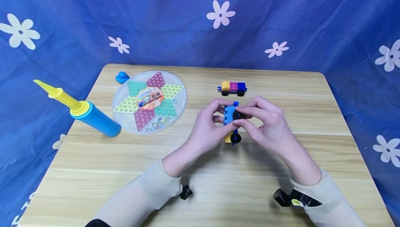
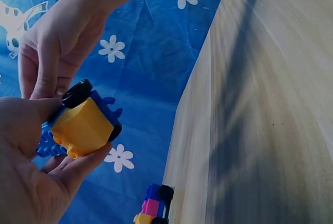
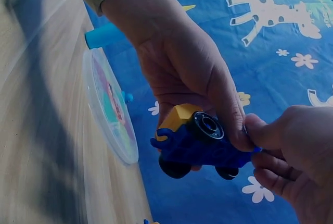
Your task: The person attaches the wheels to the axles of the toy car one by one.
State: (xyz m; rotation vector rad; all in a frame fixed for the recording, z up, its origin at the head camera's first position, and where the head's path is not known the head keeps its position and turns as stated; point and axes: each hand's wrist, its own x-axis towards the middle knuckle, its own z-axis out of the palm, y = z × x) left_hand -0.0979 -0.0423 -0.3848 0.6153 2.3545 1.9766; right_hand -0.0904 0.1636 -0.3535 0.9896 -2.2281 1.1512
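Note:
A toy car built of bricks (image 1: 229, 113) is held on its side above the table, between both hands. It has light blue bricks, a yellow brick (image 2: 86, 127) at one end, a dark blue base (image 3: 195, 148) and black wheels (image 1: 235, 138). My left hand (image 1: 206, 124) grips it by the brick side, thumb on one side and fingers on the other. With thumb and forefinger, my right hand (image 1: 270, 121) pinches at a black wheel (image 1: 238, 114) near the light blue end. The fingers partly hide that wheel and the car's far end.
Behind the hands stands a second brick car (image 1: 233, 87) in yellow, pink and blue. To the left lie a round Chinese checkers board (image 1: 117, 119), a small blue duck (image 1: 122, 77) and a blue pump (image 1: 97, 119) with a yellow nozzle. Blue flowered cloth (image 1: 187, 22) surrounds the wooden table (image 1: 125, 171).

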